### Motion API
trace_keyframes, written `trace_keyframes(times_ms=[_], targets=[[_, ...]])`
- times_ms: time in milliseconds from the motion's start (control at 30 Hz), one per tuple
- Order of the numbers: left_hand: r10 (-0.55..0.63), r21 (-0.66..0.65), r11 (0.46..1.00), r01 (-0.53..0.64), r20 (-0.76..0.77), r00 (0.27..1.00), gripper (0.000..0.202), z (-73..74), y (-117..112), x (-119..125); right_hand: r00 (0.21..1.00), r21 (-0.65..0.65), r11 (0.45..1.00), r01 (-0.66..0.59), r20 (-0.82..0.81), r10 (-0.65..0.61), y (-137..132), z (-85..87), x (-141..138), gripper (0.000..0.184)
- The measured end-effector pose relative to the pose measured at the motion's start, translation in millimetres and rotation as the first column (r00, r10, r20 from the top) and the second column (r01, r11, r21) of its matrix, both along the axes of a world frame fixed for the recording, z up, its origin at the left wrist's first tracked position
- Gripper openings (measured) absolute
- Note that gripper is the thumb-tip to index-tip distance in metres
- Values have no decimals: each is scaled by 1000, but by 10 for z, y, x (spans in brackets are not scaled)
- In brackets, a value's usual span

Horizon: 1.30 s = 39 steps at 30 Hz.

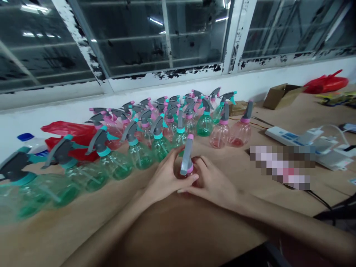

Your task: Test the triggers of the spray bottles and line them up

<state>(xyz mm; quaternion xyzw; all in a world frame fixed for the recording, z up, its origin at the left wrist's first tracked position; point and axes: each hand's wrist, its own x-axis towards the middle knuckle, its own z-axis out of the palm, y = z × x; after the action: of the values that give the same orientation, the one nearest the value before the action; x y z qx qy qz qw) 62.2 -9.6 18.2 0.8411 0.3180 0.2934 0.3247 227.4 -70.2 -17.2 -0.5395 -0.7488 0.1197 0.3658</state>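
Both my hands are wrapped round one pink spray bottle at the middle of the table. Its grey trigger head with a pink nozzle and collar stands up between them, and most of its body is hidden by my fingers. My left hand grips the left side, thumb across the near face. From the right, my right hand closes on it, thumb just below the left one. Just beyond stand a green spray bottle and two pink ones, a nearer-left pink spray bottle and another pink spray bottle.
Rows of green and pink spray bottles fill the left and back; a green bottle stands left. A red plastic bag lies among them. To the right are a white power strip with plugs, a cardboard box and another red bag.
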Motion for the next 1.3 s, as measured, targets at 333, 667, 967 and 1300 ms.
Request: trace_keyframes(times_ms=[333, 667, 967, 1300], targets=[[-13, -131, 991, 39, 194, 981, 53, 17, -61, -96, 955, -25, 982, -188, -237, 177, 142, -131, -413, 61], [52, -71, 997, -35, 248, 967, 38, -23, 0, -71, 951, 20, 967, -253, -176, 253, 238, -142, -381, 82], [175, -29, 985, -172, 180, 968, 27, -29, 40, -60, 955, -75, 961, -267, 111, 274, 423, -583, 446, 69], [186, -68, 982, -176, 187, 965, 10, -27, 166, 0, 965, -41, 983, -176, 192, 181, 461, -796, 713, 61]])
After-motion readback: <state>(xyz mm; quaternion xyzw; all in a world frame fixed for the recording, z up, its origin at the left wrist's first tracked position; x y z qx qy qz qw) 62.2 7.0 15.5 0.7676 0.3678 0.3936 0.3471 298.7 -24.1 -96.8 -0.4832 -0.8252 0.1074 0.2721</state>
